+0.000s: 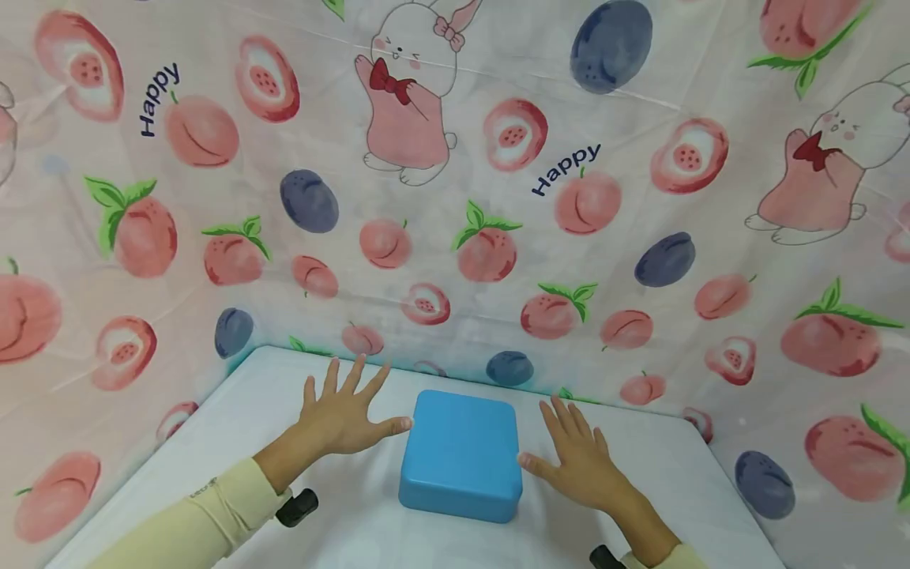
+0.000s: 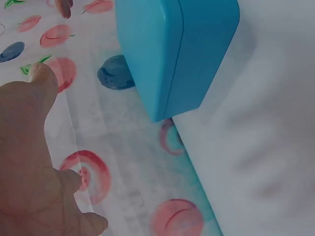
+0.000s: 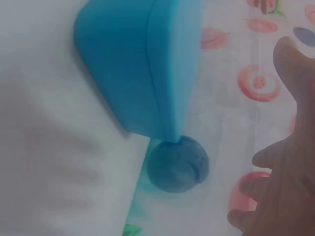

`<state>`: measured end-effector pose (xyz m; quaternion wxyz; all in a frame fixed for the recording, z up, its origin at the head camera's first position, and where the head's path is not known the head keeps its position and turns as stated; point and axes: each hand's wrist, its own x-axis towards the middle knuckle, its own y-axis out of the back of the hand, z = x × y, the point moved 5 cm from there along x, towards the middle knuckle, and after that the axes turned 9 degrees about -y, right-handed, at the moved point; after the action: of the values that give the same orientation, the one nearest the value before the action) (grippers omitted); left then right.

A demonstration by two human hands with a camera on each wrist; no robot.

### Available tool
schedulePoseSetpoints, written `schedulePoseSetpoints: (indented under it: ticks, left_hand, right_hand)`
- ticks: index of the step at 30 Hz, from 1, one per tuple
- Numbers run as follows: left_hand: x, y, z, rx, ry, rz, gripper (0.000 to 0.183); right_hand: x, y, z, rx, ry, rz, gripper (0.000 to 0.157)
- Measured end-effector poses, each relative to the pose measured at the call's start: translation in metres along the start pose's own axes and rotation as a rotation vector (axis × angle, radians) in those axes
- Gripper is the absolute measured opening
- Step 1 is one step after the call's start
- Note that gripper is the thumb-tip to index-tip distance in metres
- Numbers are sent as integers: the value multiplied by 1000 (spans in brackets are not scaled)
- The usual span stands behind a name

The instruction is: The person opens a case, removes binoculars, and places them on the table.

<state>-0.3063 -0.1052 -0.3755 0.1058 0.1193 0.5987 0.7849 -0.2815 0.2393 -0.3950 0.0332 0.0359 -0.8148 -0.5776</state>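
Note:
A blue box [image 1: 462, 450] with rounded corners sits on the white table, between the two hands. In the left wrist view a seam line runs along the side of the box [image 2: 172, 54], near its top face. My left hand [image 1: 341, 419] is held to the left of the box with fingers spread and straight, its thumb pointing at the box. On the other side my right hand [image 1: 579, 462] has its fingers extended, the thumb near the box's right edge. Both hands hold nothing. In the wrist views a gap shows between each thumb and the box.
The white table [image 1: 306, 521] reaches back to a fabric backdrop [image 1: 426, 213] printed with peaches, plums and rabbits, which also hangs at both sides. A black strap piece [image 1: 297, 507] is at the left wrist, another [image 1: 607, 557] at the right.

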Motion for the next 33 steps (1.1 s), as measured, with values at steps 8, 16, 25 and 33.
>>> schedulePoseSetpoints:
  ticks: [8,16,25,33]
  left_hand:
    - [-3,-18,-3,-35,-3,0,104]
    - [-7,-36,-5,-84,-9,5,105]
    - [-8,-49,0,-150,-7,-10,104]
    - [-6,-64,3,-261,-11,-11,103]
  right_hand:
    - [3,-20,5,65,-5,-5,99]
    - [3,-37,9,115,-61,-68,100]
    - [4,-48,12,207,-69,-109,97]
    - [7,-57,12,326,-138,-156,96]
